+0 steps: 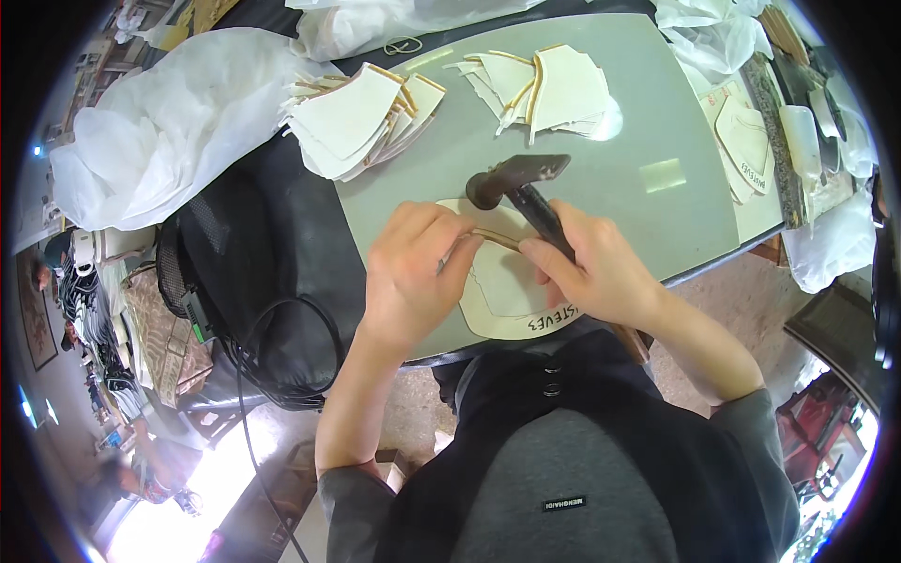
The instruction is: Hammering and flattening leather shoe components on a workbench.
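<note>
The left hand (pixel 413 272) pinches, thumb against fingers, a flat cream piece with a curved brown edge (pixel 496 238), at the near side of the grey-green tabletop (pixel 676 220). The right hand (pixel 593 253) curls round a dark metal-headed hammer (pixel 527 195), thumb by that edge. Brown-edged cream stacks (pixel 347 122) lie far.

- To your left, a crumpled white plastic bag (pixel 178 131) above a black bag (pixel 235 249).
- Farther left of you, a patterned tan bag (pixel 174 333).
- At your right, a translucent bag (pixel 824 249) hanging.
</note>
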`<action>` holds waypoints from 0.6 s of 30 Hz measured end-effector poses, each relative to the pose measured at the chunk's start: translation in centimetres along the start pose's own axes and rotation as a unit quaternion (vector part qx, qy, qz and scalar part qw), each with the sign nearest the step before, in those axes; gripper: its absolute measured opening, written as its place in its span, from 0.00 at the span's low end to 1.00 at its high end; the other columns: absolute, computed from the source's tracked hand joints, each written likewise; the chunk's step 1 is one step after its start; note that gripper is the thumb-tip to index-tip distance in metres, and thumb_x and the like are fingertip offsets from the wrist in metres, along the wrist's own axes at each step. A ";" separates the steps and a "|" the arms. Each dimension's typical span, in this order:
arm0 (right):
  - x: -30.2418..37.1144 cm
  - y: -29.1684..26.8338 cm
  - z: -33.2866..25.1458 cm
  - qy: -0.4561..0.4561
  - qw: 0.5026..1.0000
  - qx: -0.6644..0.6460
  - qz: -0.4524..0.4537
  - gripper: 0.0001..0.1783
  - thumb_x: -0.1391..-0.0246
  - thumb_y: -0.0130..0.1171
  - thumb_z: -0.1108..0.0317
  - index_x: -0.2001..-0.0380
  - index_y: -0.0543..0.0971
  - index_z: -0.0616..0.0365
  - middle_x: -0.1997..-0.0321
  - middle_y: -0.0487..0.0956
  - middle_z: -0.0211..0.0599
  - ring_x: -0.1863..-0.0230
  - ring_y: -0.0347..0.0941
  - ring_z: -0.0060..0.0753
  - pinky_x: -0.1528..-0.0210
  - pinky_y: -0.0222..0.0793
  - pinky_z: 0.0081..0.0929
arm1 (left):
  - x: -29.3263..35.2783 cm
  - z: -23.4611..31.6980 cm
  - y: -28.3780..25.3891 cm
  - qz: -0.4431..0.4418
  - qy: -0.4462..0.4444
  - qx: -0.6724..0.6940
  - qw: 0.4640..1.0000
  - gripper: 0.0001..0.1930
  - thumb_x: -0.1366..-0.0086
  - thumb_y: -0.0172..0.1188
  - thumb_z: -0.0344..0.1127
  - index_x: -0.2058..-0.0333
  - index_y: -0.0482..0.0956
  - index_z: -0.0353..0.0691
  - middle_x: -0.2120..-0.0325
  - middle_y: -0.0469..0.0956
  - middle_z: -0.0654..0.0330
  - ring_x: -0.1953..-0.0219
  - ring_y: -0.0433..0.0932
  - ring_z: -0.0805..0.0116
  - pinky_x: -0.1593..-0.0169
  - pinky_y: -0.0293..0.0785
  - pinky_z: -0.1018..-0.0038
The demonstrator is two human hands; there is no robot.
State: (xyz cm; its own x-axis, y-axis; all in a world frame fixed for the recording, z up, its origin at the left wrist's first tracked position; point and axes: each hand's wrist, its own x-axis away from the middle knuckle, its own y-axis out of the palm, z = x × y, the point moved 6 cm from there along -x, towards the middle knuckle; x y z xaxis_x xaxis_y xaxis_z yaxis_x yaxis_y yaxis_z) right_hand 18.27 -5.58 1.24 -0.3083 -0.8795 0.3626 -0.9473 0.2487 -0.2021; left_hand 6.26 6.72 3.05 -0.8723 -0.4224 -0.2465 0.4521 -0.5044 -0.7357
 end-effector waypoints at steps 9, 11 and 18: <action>0.0 0.3 0.5 -0.003 0.999 0.039 -0.009 0.11 0.36 0.55 0.68 0.68 0.68 0.65 0.80 0.77 0.36 0.82 0.79 0.29 0.79 0.70 0.25 | 0.1 -0.2 0.6 0.033 -0.063 -0.005 0.997 0.05 0.48 0.67 0.22 0.74 0.79 0.36 0.75 0.78 0.58 0.72 0.76 0.60 0.68 0.72 0.69; 0.1 0.3 0.5 -0.005 0.999 0.043 -0.003 0.11 0.36 0.55 0.68 0.68 0.68 0.65 0.80 0.77 0.36 0.82 0.79 0.29 0.79 0.70 0.25 | 0.2 -0.2 0.8 0.046 -0.070 -0.008 0.996 0.05 0.48 0.66 0.22 0.74 0.79 0.35 0.75 0.78 0.58 0.72 0.76 0.60 0.68 0.71 0.69; 0.4 0.0 0.2 -0.005 1.000 -0.003 0.014 0.10 0.36 0.54 0.68 0.67 0.70 0.65 0.79 0.78 0.35 0.81 0.79 0.28 0.79 0.70 0.24 | 1.2 -0.9 -0.3 0.091 -0.106 0.081 0.987 0.08 0.45 0.63 0.21 0.65 0.81 0.34 0.67 0.79 0.53 0.65 0.78 0.57 0.59 0.75 0.69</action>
State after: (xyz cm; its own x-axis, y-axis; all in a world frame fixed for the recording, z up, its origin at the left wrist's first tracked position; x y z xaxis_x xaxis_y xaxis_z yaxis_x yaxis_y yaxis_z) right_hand 18.18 -6.03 1.23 -0.3329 -0.8765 0.3477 -0.9392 0.2752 -0.2056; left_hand 4.90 7.07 2.45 -0.7223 -0.6573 -0.2151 0.6372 -0.5115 -0.5765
